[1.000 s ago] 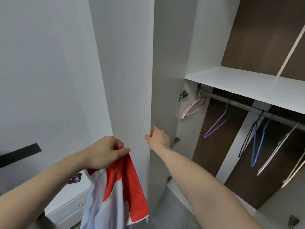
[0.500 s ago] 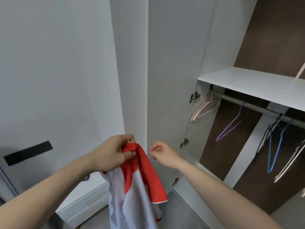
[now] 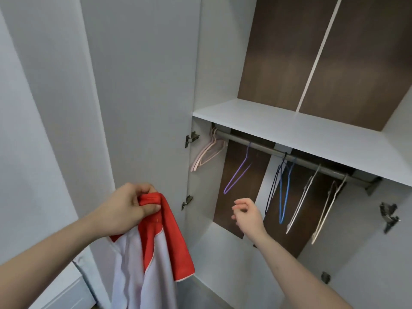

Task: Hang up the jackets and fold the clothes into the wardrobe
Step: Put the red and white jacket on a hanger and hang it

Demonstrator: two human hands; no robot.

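Note:
My left hand (image 3: 127, 208) grips the red collar of a red and white jacket (image 3: 156, 253), which hangs down at the lower left. My right hand (image 3: 246, 214) is raised inside the open wardrobe, fingers loosely curled and holding nothing, just below a purple hanger (image 3: 237, 175). A metal rail (image 3: 301, 160) under the white shelf (image 3: 289, 128) carries pink hangers (image 3: 207, 152) at its left end, then the purple one, black and blue hangers (image 3: 283, 190), and two pale hangers (image 3: 312, 201) to the right.
The wardrobe's left door (image 3: 145, 97) stands open beside my left hand, its hinges (image 3: 190, 138) on the side panel. Another hinge (image 3: 389, 216) juts out at the right. A white drawer unit (image 3: 66, 295) is at the lower left against the wall.
My right hand let go of the door edge and moved right into the wardrobe, toward the purple hanger. The door swung wider open. My left hand still holds the jacket.

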